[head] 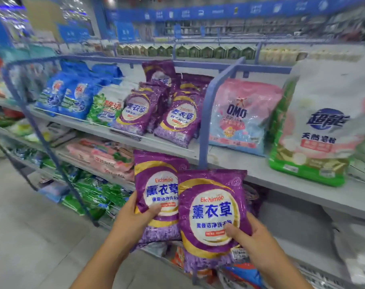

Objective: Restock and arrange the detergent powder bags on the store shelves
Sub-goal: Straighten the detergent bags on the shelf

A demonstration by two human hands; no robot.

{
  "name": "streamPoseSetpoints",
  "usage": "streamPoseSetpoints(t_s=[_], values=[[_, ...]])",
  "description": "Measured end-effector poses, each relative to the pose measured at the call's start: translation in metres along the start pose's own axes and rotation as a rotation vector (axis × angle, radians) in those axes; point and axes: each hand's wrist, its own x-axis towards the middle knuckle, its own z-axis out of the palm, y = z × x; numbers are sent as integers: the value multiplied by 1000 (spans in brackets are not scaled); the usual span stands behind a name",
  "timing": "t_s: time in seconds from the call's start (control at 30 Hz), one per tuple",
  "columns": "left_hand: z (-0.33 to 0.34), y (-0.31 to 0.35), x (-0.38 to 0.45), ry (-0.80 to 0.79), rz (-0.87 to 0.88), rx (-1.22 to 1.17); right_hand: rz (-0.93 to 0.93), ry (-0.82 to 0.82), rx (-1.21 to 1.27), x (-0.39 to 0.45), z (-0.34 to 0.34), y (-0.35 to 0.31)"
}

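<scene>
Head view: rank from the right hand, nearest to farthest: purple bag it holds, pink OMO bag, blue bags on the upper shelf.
From the right hand:
1. Purple bag: in its grip, low centre.
2. Pink OMO bag: on the upper shelf above the hand, right of the blue divider.
3. Blue bags: far left end of the same shelf.

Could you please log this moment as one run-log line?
left hand: holds purple bag | right hand: holds second purple bag | shelf: matching purple bags stocked
</scene>
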Motion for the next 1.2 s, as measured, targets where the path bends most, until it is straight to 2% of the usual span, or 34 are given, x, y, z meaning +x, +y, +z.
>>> streamPoseSetpoints(t_s=[0.27, 0.47, 0.63, 0.93, 1.1, 1.13, 1.2], values=[[-144, 17, 49, 2, 56, -46, -98, 21, 43, 52, 135, -41], [-202, 21, 103, -33, 38, -47, -140, 69, 39, 84, 197, -53], [-202, 28, 147, -74, 63, -59, -148, 131, 45, 114, 199, -75], [-174, 76, 219, -86, 130, -36, -464, 299, 105, 199, 167, -166], [-163, 129, 284, -165, 247, -39, -509, 421, 151, 239, 155, -198], [-160, 137, 301, -176, 268, -8, -502, 459, 117, 248, 154, -199], [-153, 140, 336, -159, 338, 153, -432, 550, -110, 268, 154, -189]])
